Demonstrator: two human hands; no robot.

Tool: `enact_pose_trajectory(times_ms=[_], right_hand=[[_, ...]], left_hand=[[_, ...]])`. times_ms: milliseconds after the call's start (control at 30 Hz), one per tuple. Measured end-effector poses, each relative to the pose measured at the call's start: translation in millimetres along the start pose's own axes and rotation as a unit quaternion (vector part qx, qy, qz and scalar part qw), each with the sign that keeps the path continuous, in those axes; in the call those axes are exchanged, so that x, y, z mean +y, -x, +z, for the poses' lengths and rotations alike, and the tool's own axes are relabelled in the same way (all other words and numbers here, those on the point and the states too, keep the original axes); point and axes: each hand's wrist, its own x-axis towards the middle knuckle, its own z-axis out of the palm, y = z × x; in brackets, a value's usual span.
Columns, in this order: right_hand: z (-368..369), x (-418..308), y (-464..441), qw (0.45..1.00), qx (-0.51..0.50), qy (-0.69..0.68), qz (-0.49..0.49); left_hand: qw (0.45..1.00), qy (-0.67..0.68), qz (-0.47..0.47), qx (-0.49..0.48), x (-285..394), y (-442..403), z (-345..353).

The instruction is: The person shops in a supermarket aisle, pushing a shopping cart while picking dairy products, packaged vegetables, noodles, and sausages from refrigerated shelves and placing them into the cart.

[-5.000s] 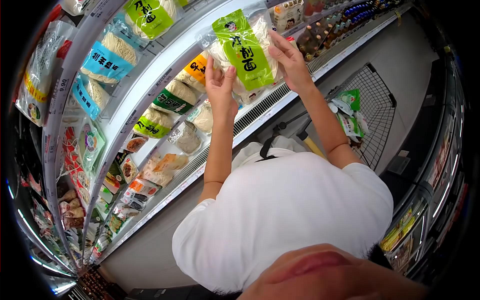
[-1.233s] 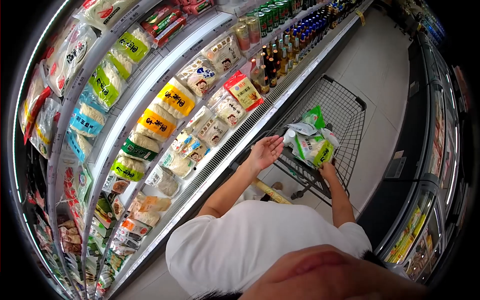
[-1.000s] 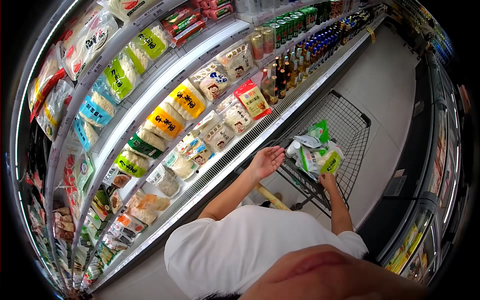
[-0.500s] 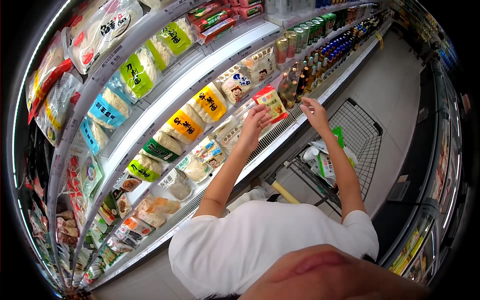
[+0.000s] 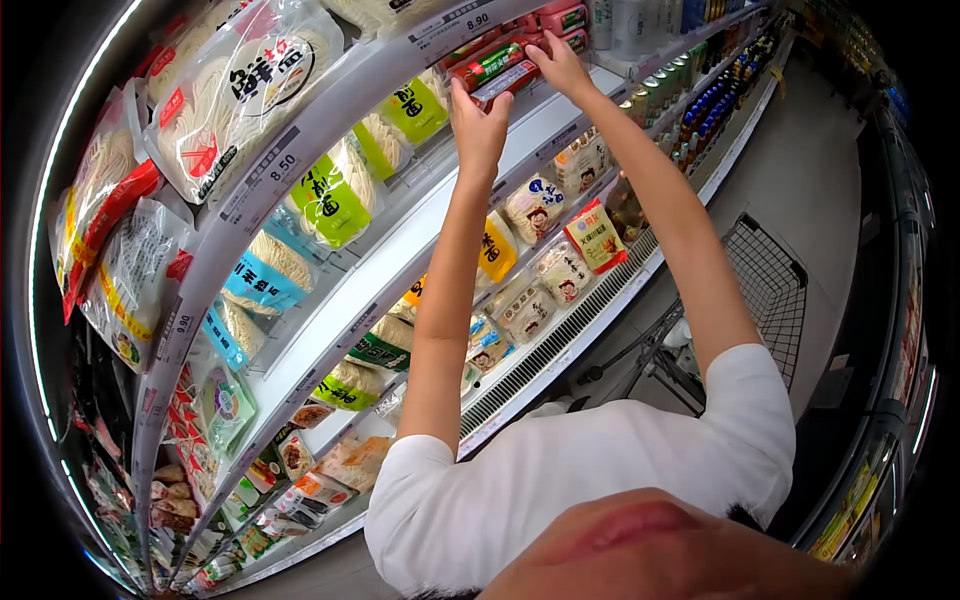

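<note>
Both of my hands are raised to the upper shelf, at a stack of red-wrapped sausage packs [image 5: 490, 66]. My left hand [image 5: 478, 130] is at the near end of the front pack, thumb and fingers apart. My right hand [image 5: 560, 68] reaches over the packs' right end, its fingers apart and bent down against or just above the wrapping. Whether the fingertips press on the packs I cannot tell. Left of my left hand lie bags of noodles with green labels [image 5: 415, 108].
A price-tag rail [image 5: 450, 35] runs along the shelf above. Lower down are more noodle bags [image 5: 535, 208], a red-and-yellow packet [image 5: 597, 238] and bottles [image 5: 700, 120]. A wire shopping cart [image 5: 770, 290] stands to the right, and freezer cases [image 5: 880, 330] line the far side.
Both hands have moved up from in front of the lower shelf to the sausage packs. The view has shifted, so the noodle shelves appear nearer and the cart sits farther right.
</note>
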Motion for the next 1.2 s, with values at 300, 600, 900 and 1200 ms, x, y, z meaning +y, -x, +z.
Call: enact_pose_trajectory(times_ms=[300,600,900,1200], right_hand=[[-2,-17,-2,0.978,-0.118,-0.126,0.117],[-113,-92,84,0.886,0.019,-0.453,0.095],[-275,-174,230,0.877,0.184,-0.411,0.165],[-402,-221,292,0.918,0.297,-0.256,0.062]], left_hand=[[0.972,-0.234,0.019,0.008,-14,0,6],[0.989,-0.069,0.111,0.063,29,73,17],[0.953,0.295,0.064,-0.013,117,208,86],[0.925,0.348,0.079,-0.133,187,277,146]])
